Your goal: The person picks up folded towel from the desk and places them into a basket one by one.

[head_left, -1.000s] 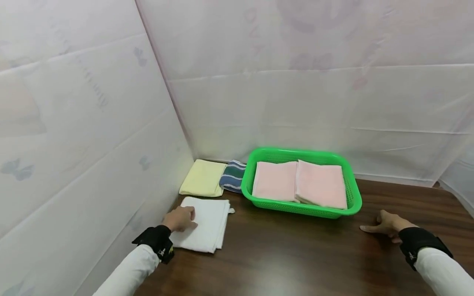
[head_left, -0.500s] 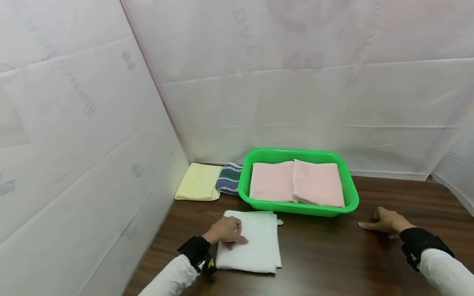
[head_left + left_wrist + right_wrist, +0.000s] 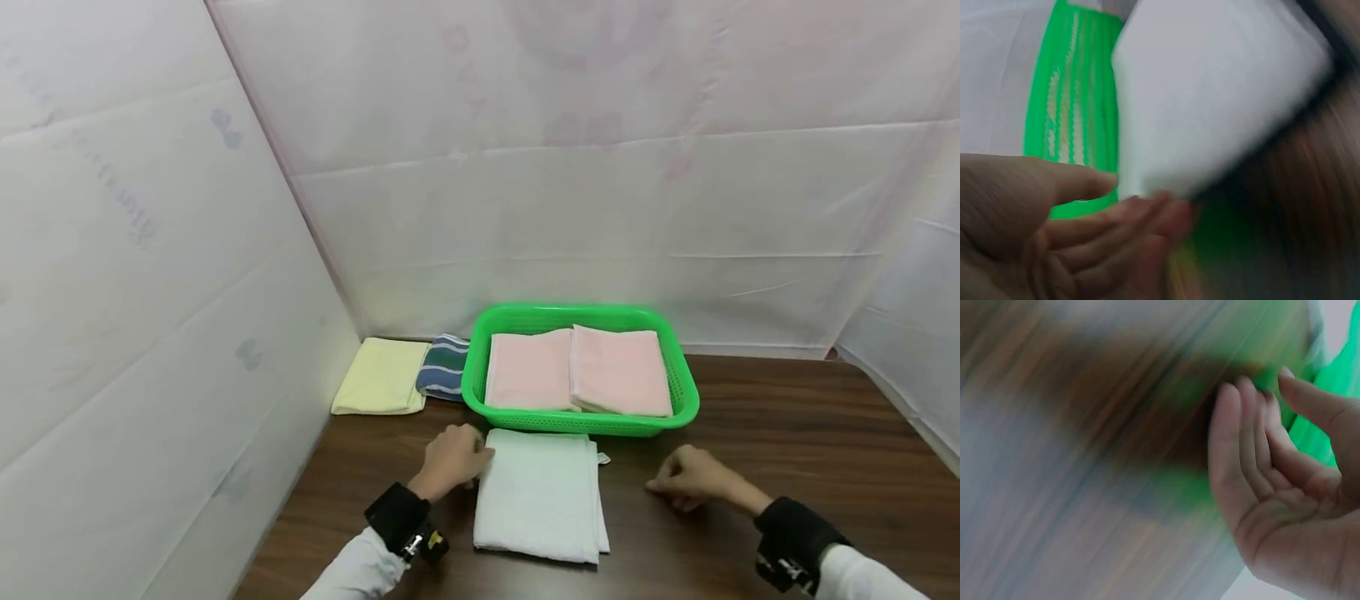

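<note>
A folded white towel [image 3: 538, 496] lies flat on the dark wooden table, in front of a green basket [image 3: 581, 423]. Beside the towel's left edge is my left hand [image 3: 452, 458]. In the left wrist view, the thumb and the loosely bent fingers [image 3: 1104, 237] of that hand stand a little apart, close to the towel's edge; blur hides whether they touch it. My right hand [image 3: 693, 477] hovers low over the table to the right of the towel. Its fingers [image 3: 1229, 437] are loosely bent and hold nothing.
Two folded pink towels [image 3: 531, 371] lie side by side inside the basket. Left of it are a folded yellow towel [image 3: 382, 377] and a blue and green striped towel [image 3: 442, 368]. Pale sheeting [image 3: 480, 225] walls off the back and sides.
The white towel has moved right from the left side, with my left hand on it at first. That hand is now at its left edge. My right hand has come left towards the towel.
</note>
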